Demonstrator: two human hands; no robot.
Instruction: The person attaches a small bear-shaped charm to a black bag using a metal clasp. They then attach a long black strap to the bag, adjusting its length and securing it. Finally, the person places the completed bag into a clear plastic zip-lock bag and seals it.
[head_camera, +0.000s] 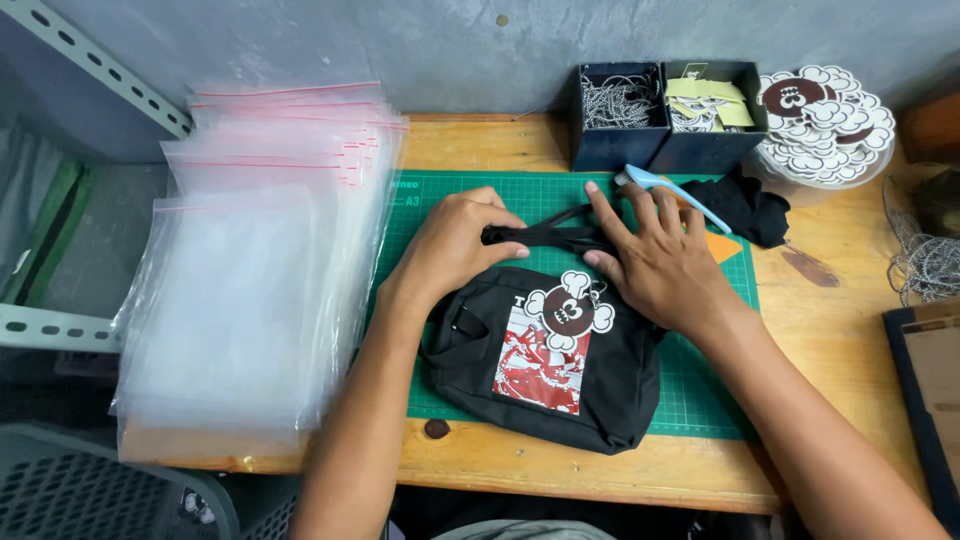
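Observation:
A small black bag (560, 375) with a red and white print and a round brown charm lies on the green cutting mat (700, 390). Its black strap (545, 236) is bunched up just above the bag. My left hand (455, 245) curls over the strap's left end and pinches it. My right hand (660, 262) lies flat with fingers spread, pressing the strap's right part and the bag's top edge.
A stack of clear zip bags (255, 270) covers the table's left side. Two dark boxes hold ball chains (615, 105) and paper tags (712, 105). A pile of brown and white cut-outs (830, 125) sits at the back right, with a light blue cutter (675, 190) and a black cloth (750, 205) nearby.

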